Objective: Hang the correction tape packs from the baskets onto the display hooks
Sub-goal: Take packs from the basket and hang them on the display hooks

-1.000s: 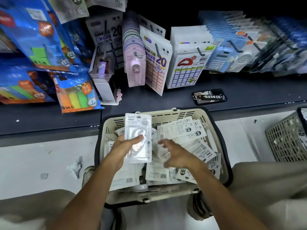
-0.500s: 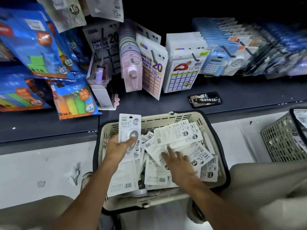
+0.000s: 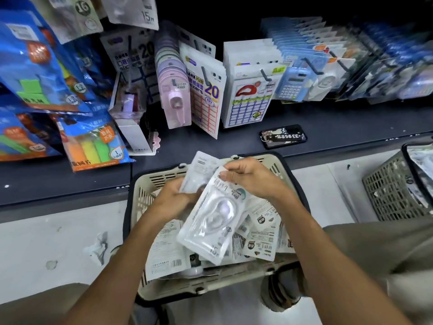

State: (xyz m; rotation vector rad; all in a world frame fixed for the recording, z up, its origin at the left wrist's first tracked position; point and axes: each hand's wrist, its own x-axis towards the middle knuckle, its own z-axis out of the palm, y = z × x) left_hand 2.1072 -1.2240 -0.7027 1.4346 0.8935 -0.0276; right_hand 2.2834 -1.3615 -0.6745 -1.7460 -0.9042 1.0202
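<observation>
A beige basket [image 3: 150, 184] on the floor in front of me holds several white correction tape packs [image 3: 165, 252]. My left hand [image 3: 173, 199] grips one pack [image 3: 201, 171] above the basket, its back facing me. My right hand [image 3: 251, 178] pinches the top edge of a second clear-fronted pack [image 3: 214, 221], which hangs tilted over the basket and overlaps the first. Display hooks [image 3: 266, 75] stick out from the shelf wall behind, loaded with sticker and tape packs. More 15 m tape packs [image 3: 136, 10] hang at the top left.
A phone with a key tag [image 3: 283, 136] lies on the dark shelf [image 3: 351, 123] behind the basket. A grey mesh basket [image 3: 393, 191] with more packs stands at the right. Blue sticky-note packs [image 3: 93, 146] hang at the left. My knees flank the basket.
My right hand left the pile with a second pack and rose to meet my left hand. The left hand's pack lifted slightly and now sits behind the new one.
</observation>
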